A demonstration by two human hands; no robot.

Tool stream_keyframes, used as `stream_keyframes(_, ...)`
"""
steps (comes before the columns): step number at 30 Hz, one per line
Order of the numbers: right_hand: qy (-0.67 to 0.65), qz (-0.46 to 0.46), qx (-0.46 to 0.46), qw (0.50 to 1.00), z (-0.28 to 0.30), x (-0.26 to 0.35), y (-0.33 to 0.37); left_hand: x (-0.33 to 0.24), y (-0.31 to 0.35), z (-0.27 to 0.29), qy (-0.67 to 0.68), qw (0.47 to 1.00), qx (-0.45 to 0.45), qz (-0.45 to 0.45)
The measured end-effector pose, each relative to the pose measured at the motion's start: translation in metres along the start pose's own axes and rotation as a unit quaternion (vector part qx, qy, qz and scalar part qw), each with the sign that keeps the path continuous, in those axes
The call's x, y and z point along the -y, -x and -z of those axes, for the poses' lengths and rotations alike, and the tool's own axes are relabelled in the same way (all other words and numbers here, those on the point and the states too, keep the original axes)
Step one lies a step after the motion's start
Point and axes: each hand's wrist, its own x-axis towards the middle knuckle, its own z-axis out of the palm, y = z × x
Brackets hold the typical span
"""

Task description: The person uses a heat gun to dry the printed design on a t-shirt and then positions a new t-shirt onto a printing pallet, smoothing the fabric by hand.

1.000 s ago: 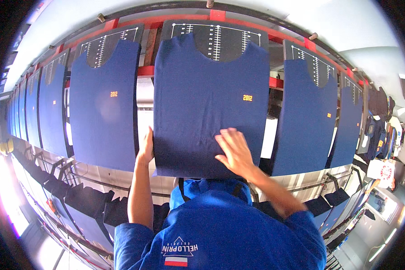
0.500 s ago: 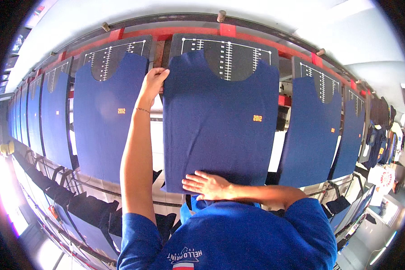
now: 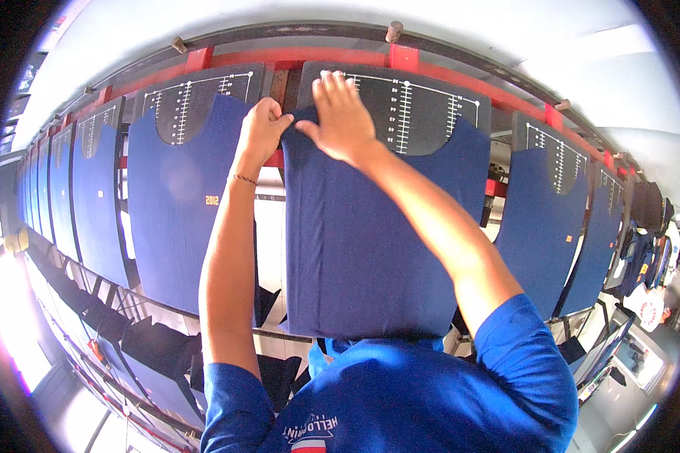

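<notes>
The left hand (image 3: 262, 136) has the shirt (image 3: 385, 249) pinched in its grip, the right hand (image 3: 346, 122) spread open alongside, so uneven pulling could skew the shirt across its board (image 3: 429, 121).

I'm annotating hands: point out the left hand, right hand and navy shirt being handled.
Left hand (image 3: 262, 137), head view: back of the hand.
Right hand (image 3: 344, 122), head view: back of the hand.
Navy shirt (image 3: 366, 249), head view: cloth's middle.

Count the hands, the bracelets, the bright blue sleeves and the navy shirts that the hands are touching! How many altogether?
Hands: 2, the left hand and the right hand
Bracelets: 1, a thin dark bracelet
Bright blue sleeves: 2, the left sleeve and the right sleeve
Touched shirts: 1, the navy shirt
Total: 6
</notes>
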Motion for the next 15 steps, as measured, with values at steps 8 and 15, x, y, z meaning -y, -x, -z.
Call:
stream_keyframes(8, -0.098, 0.316, 0.249, 0.91, 0.003, 0.224, 0.258, -0.027, 0.012, -0.019, -0.109, 0.965, -0.174, -0.163)
stream_keyframes(15, -0.176, 0.125, 0.247, 0.945, 0.093, 0.029, 0.236, -0.033, 0.122, -0.083, -0.27, 0.944, -0.08, -0.17)
